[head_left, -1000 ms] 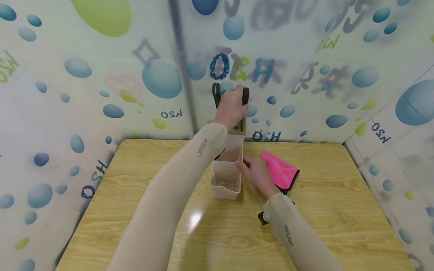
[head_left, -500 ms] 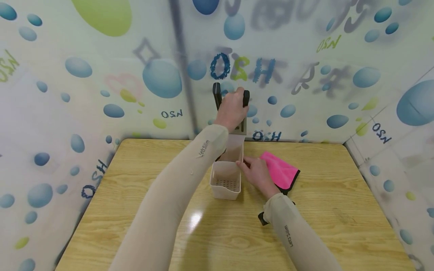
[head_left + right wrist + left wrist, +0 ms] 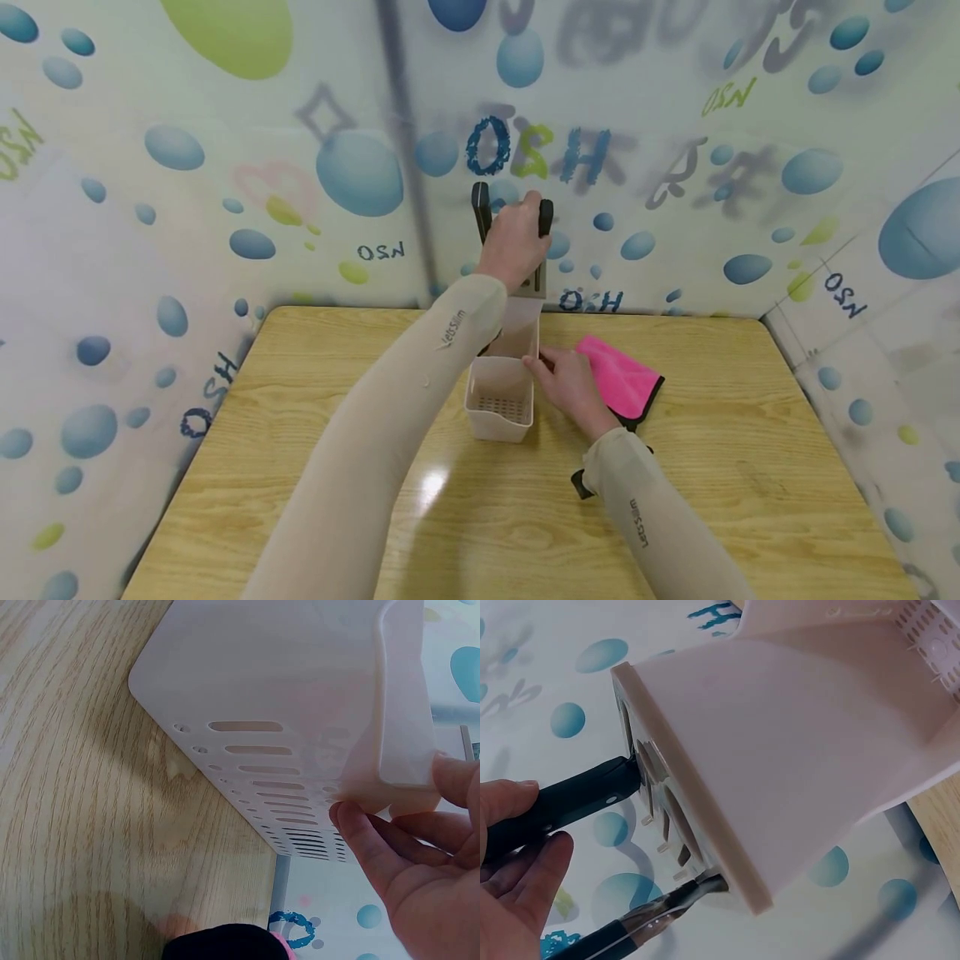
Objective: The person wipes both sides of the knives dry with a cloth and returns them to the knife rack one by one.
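Observation:
A pale plastic kitchen holder (image 3: pixel 501 429) stands on the table against the back wall, with an open basket in front and a slotted top plate (image 3: pixel 705 799) behind. My left hand (image 3: pixel 514 244) grips the riveted black handle of a knife (image 3: pixel 577 799) standing in one slot; its blade is hidden inside. Beside it, a second black-handled utensil (image 3: pixel 480 208) sits in the plate, its metal neck showing in the left wrist view. My right hand (image 3: pixel 572 383) pinches the holder's right side wall near the rim, thumb above and fingers below in the right wrist view.
A folded pink cloth (image 3: pixel 621 379) with black edging lies just right of my right hand. The wooden table (image 3: pixel 315 400) meets patterned walls at the back and sides. My left forearm crosses in front of the holder's left side.

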`<state>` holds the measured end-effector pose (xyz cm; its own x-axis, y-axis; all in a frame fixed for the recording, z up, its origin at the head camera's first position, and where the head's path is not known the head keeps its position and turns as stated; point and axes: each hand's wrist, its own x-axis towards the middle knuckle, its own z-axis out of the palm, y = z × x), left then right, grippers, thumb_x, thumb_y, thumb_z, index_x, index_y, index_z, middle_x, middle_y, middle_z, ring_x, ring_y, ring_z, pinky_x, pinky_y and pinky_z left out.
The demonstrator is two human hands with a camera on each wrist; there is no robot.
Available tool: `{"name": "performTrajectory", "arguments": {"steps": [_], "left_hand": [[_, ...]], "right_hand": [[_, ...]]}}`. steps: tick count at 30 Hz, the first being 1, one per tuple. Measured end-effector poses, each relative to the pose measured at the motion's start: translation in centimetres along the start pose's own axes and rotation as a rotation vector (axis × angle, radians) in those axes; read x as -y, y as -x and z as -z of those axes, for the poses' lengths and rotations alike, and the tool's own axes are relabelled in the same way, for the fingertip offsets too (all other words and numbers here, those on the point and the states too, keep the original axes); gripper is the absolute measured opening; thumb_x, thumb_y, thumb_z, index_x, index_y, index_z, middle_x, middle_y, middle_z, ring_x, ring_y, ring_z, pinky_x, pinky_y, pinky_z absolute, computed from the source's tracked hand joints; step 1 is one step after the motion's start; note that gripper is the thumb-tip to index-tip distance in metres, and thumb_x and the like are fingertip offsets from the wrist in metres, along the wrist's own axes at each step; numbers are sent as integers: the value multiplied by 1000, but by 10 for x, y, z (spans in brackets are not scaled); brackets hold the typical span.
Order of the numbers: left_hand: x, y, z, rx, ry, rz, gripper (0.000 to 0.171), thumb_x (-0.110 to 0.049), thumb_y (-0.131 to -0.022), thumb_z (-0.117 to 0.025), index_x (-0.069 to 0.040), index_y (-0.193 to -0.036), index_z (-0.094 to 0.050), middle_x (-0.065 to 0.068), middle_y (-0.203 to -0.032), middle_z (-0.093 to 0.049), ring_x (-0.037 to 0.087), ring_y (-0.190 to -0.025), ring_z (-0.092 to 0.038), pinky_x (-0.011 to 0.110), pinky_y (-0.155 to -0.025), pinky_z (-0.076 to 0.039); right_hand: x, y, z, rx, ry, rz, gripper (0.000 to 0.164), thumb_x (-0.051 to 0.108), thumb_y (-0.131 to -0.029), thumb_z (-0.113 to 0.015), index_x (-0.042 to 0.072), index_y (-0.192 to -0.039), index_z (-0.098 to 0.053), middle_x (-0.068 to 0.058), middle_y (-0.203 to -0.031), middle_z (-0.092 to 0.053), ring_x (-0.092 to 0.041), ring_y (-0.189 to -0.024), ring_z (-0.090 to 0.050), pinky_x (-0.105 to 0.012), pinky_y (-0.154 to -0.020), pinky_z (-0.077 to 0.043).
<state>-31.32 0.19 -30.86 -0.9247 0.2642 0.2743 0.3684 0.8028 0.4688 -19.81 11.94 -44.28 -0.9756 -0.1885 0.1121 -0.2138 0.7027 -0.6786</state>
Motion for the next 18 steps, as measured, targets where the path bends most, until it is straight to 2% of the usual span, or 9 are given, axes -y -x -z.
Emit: {"name": "performTrajectory", "arguments": {"steps": [5, 9, 14, 18], "left_hand": [[3, 1, 2, 3, 20, -8, 34, -16, -93, -64, -3, -120, -49, 13, -97, -65, 20, -78, -67, 28, -65, -54], [5, 3, 4, 2, 25, -14, 31, -17, -93, -64, -4, -116, -49, 11, -91, -63, 19, -75, -64, 28, -65, -53], [3, 9, 9, 9, 5, -2, 38, -22, -92, -67, -5, -121, -49, 10, -99, -65, 18, -79, -65, 28, -69, -54], [0, 17, 14, 3, -23, -23, 38, -26, -92, -66, -6, -121, -51, 7, -100, -65, 16, -76, -64, 27, -69, -54]], "right_hand": [[1, 0, 1, 10, -6, -3, 24, 26, -98, -59, 8, -83, -65, 2, -56, -40, -14, -55, -42, -28, -53, -35], [3, 0, 1, 19, -17, -13, 23, 26, -98, -58, 7, -90, -69, 1, -57, -43, -15, -57, -44, -28, -54, -37], [3, 0, 1, 23, -16, -10, 25, 27, -98, -58, 7, -103, -71, 0, -61, -51, -16, -62, -49, -29, -58, -40], [1, 0, 2, 33, -10, -15, 25, 27, -98, -58, 6, -104, -71, 0, -59, -48, -16, -61, -48, -29, -57, -39]]}}
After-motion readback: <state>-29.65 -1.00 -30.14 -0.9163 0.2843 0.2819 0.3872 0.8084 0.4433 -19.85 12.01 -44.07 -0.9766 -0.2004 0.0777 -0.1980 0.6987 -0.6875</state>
